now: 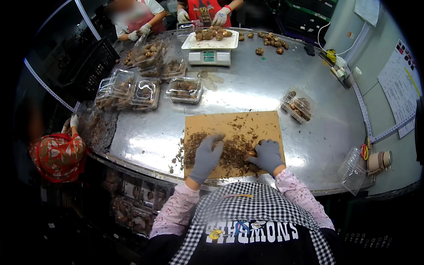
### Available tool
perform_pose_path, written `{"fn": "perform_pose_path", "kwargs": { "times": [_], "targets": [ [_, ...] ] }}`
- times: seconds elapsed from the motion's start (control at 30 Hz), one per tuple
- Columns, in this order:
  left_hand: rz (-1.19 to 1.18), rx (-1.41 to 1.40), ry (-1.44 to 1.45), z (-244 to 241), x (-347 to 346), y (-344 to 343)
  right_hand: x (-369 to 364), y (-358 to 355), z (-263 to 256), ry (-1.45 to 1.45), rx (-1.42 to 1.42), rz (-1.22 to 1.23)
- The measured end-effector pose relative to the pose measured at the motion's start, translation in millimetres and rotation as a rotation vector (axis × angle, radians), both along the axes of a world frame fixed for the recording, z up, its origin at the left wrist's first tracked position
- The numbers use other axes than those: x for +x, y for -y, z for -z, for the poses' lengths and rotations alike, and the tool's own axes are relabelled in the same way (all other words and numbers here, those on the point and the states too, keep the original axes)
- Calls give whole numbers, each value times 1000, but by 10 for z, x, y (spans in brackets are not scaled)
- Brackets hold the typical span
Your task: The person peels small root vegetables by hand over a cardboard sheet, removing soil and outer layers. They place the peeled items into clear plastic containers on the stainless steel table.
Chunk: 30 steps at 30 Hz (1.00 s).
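My left hand (208,158), in a grey glove, is over the left part of a cardboard sheet (265,121). Its fingers are apart and I see nothing in them. On the right, my gloved right hand (267,154) has its fingers curled about a small brown taro corm (251,154), mostly hidden by the hand. Another dark corm (254,168) lies just below that thumb. Brown fibrous peelings (232,154) are heaped across the cardboard between and around both hands.
Clear plastic punnets (184,90) of corms stand at left, and one punnet (298,105) lies at right. Beyond is a scale (209,57) bearing a tray of corms. An empty plastic punnet (352,170), scissors (364,151) and tape rolls (380,161) sit at right. Three co-workers are around the table.
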<state>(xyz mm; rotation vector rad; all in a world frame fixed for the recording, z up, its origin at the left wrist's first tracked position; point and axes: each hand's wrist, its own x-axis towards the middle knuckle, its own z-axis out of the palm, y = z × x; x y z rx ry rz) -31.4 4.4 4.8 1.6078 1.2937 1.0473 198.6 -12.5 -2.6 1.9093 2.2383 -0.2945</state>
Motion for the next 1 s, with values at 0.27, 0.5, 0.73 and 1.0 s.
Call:
{"fn": "perform_pose_path", "kwargs": {
  "times": [0.27,0.5,0.73,1.0],
  "targets": [
    [-34,-7,92,168,164,30,-71,-63,123,-413,255,31],
    [367,-537,1025,235,301,7,-171,-24,-188,-854,487,-60],
    [227,16,378,149,422,42,-121,12,-349,-1046,384,10],
    [97,-779,688,209,457,-69,-318,84,-307,-808,469,-184]
  ]
}}
